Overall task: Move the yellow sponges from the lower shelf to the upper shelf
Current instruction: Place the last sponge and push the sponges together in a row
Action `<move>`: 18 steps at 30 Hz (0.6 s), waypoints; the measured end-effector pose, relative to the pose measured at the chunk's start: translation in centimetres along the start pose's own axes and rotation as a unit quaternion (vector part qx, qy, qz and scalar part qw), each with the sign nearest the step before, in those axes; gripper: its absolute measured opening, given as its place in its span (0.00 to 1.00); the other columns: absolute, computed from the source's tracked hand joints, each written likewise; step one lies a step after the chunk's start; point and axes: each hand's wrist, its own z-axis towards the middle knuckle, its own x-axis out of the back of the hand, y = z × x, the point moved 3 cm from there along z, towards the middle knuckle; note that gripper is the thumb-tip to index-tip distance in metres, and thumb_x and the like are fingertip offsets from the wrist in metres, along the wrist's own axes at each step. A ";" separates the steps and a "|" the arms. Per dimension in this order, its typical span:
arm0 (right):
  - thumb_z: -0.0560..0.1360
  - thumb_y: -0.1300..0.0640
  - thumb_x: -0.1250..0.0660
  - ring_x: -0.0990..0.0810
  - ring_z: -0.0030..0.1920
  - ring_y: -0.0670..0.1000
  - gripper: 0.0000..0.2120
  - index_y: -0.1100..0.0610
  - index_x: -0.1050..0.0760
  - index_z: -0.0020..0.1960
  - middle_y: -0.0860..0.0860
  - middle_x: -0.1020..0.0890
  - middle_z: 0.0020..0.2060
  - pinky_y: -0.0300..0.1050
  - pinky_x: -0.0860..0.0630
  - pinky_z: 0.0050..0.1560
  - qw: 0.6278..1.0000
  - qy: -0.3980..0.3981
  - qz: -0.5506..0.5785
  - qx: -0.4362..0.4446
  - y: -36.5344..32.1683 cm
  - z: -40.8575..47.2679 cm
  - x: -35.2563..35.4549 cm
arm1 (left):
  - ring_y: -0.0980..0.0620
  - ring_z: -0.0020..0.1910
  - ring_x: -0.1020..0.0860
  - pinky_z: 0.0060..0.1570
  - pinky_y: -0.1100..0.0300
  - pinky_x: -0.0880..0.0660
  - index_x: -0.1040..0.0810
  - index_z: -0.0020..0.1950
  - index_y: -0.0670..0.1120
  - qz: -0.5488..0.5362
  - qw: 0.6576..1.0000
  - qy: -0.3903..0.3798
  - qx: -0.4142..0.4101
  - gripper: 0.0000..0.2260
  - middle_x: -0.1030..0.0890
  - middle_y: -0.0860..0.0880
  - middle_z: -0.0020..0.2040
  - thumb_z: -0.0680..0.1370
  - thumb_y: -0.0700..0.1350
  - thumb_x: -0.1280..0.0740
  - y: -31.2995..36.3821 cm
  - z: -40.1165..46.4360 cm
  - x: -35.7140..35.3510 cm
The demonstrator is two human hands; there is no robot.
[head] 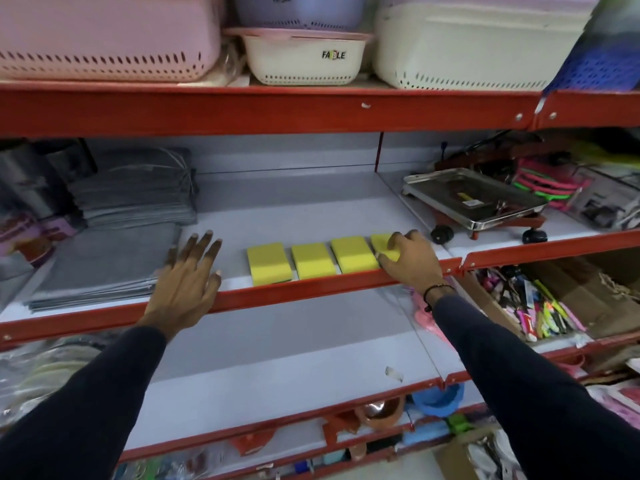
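Note:
Several yellow sponges lie in a row near the front edge of the upper grey shelf: one at the left, one beside it, a third, and the rightmost sponge. My right hand rests on the rightmost sponge with its fingers curled around it. My left hand is spread flat, fingers apart, over the shelf's red front rail, left of the sponges, holding nothing. The lower grey shelf below shows no sponges.
Folded grey cloths lie left of my left hand. A steel tray on wheels stands to the right of the sponges. Plastic baskets fill the top shelf. Packaged goods crowd the right lower bay.

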 end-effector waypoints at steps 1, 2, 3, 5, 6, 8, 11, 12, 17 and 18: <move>0.70 0.39 0.36 0.19 0.52 0.67 0.24 0.56 0.20 0.56 0.62 0.21 0.52 0.58 0.21 0.53 1.000 0.012 -0.008 0.002 0.0 -0.3 -0.2 | 0.39 0.83 0.40 0.81 0.38 0.49 0.38 0.83 0.42 -0.008 1.000 0.005 -0.011 0.32 0.38 0.41 0.84 0.81 0.55 0.51 0.7 0.1 0.1; 0.70 0.40 0.37 0.19 0.51 0.67 0.23 0.56 0.19 0.54 0.61 0.20 0.50 0.57 0.22 0.52 0.999 0.036 -0.019 0.005 0.0 -0.7 -0.3 | 0.39 0.82 0.38 0.81 0.38 0.46 0.36 0.83 0.41 -0.022 0.999 0.013 -0.022 0.32 0.37 0.41 0.83 0.81 0.55 0.50 1.6 0.3 0.1; 0.71 0.41 0.37 0.19 0.51 0.66 0.21 0.55 0.19 0.53 0.60 0.19 0.49 0.57 0.24 0.51 0.998 0.060 -0.030 0.010 -0.4 -1.1 -0.2 | 0.38 0.81 0.37 0.80 0.38 0.45 0.36 0.82 0.41 -0.040 0.999 0.019 -0.030 0.32 0.36 0.40 0.83 0.81 0.55 0.50 2.5 0.5 0.2; 0.72 0.43 0.38 0.20 0.52 0.65 0.20 0.54 0.19 0.55 0.58 0.17 0.50 0.58 0.26 0.52 0.994 0.099 -0.031 0.038 -2.0 -1.9 -0.1 | 0.39 0.81 0.37 0.81 0.40 0.45 0.36 0.82 0.40 -0.071 0.996 0.013 -0.050 0.33 0.35 0.40 0.82 0.82 0.56 0.48 4.4 1.1 0.5; 0.73 0.44 0.39 0.20 0.53 0.64 0.21 0.55 0.19 0.57 0.58 0.17 0.52 0.57 0.25 0.53 0.992 0.103 -0.016 0.070 -3.4 -2.3 -0.3 | 0.39 0.81 0.37 0.81 0.41 0.44 0.36 0.82 0.39 -0.082 0.995 0.004 -0.058 0.34 0.35 0.39 0.82 0.82 0.58 0.48 5.3 1.3 0.6; 0.73 0.44 0.42 0.19 0.59 0.63 0.25 0.56 0.20 0.62 0.57 0.16 0.59 0.57 0.24 0.59 0.985 0.076 0.012 0.156 -6.7 -3.4 -1.1 | 0.39 0.81 0.37 0.81 0.42 0.44 0.35 0.81 0.37 -0.096 0.992 -0.031 -0.076 0.37 0.35 0.38 0.82 0.81 0.63 0.48 7.4 1.7 0.6; 0.72 0.43 0.49 0.27 0.74 0.58 0.35 0.56 0.28 0.74 0.57 0.23 0.72 0.59 0.34 0.76 0.972 -0.003 0.005 0.235 -11.2 -5.0 -3.1 | 0.41 0.82 0.39 0.83 0.45 0.49 0.36 0.81 0.37 -0.068 0.988 -0.090 -0.106 0.42 0.35 0.37 0.82 0.79 0.68 0.51 9.6 1.0 -0.3; 0.72 0.42 0.52 0.31 0.77 0.57 0.37 0.56 0.31 0.76 0.56 0.27 0.76 0.59 0.40 0.79 0.970 -0.026 -0.005 0.243 -12.2 -5.4 -3.7 | 0.41 0.82 0.39 0.83 0.46 0.50 0.37 0.81 0.37 -0.063 0.988 -0.088 -0.111 0.43 0.35 0.37 0.82 0.79 0.68 0.50 9.9 0.4 -0.6; 0.72 0.40 0.58 0.40 0.82 0.55 0.42 0.60 0.40 0.80 0.58 0.35 0.80 0.56 0.50 0.82 0.969 -0.069 -0.045 0.235 -12.7 -6.4 -5.8 | 0.43 0.83 0.41 0.83 0.51 0.51 0.38 0.83 0.38 -0.072 0.989 -0.065 -0.115 0.43 0.38 0.39 0.83 0.78 0.68 0.48 10.1 -1.4 -0.8; 0.72 0.40 0.59 0.41 0.82 0.55 0.42 0.61 0.41 0.80 0.58 0.36 0.81 0.55 0.50 0.83 0.969 -0.070 -0.046 0.233 -12.8 -6.6 -5.9 | 0.43 0.83 0.41 0.83 0.51 0.51 0.38 0.83 0.38 -0.074 0.989 -0.061 -0.115 0.43 0.38 0.39 0.83 0.78 0.68 0.47 10.1 -1.5 -0.8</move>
